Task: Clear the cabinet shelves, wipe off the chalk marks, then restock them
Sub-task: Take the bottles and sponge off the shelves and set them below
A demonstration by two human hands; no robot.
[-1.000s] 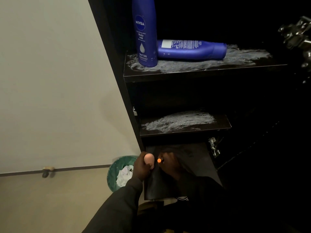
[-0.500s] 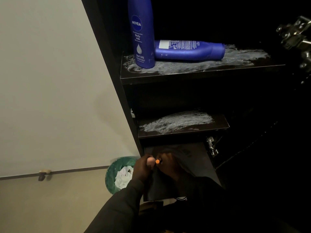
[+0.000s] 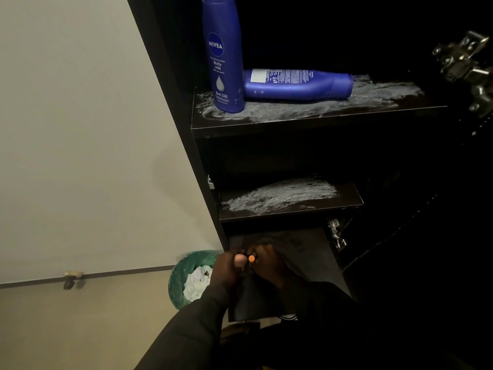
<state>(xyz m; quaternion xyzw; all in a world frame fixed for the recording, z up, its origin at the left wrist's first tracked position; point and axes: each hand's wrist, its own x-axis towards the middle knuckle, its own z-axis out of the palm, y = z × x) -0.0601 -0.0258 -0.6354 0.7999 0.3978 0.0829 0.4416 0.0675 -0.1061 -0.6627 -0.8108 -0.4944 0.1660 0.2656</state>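
My left hand (image 3: 226, 271) and right hand (image 3: 266, 265) meet over the bare black bottom shelf (image 3: 306, 257), fingers of both curled round a small dark thing w/ an orange tip (image 3: 251, 259); can't tell what it is. Above my hands, the black middle shelf (image 3: 346, 202) is smeared w/ white chalk. Higher, the chalky top shelf (image 3: 413, 108) carries an upright blue Nivea lotion bottle (image 3: 224, 57) touching a blue bottle lying flat (image 3: 296, 85). Left of my left hand, a green bin w/ white paper (image 3: 184, 276).
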